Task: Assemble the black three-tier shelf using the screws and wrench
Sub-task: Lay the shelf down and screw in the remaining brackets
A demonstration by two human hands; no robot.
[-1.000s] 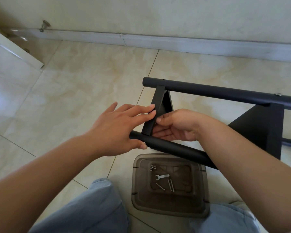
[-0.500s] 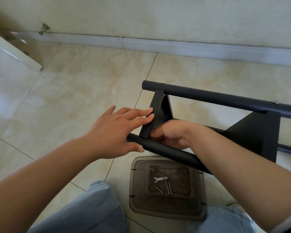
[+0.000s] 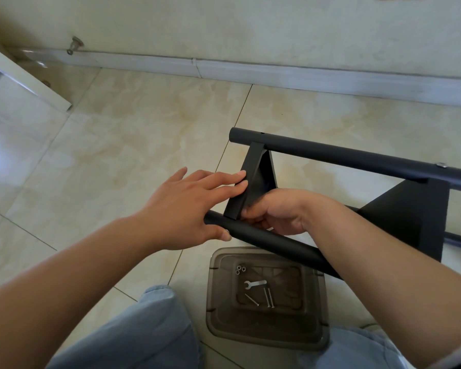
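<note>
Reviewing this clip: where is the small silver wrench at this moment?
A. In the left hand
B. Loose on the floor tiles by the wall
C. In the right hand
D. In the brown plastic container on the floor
D: the wrench lies in the brown plastic container beside the screws, while both hands are on the black shelf frame.

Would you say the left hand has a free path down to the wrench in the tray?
Probably yes: the left hand only rests on the shelf frame, and the wrench lies uncovered in the tray just below.
</note>
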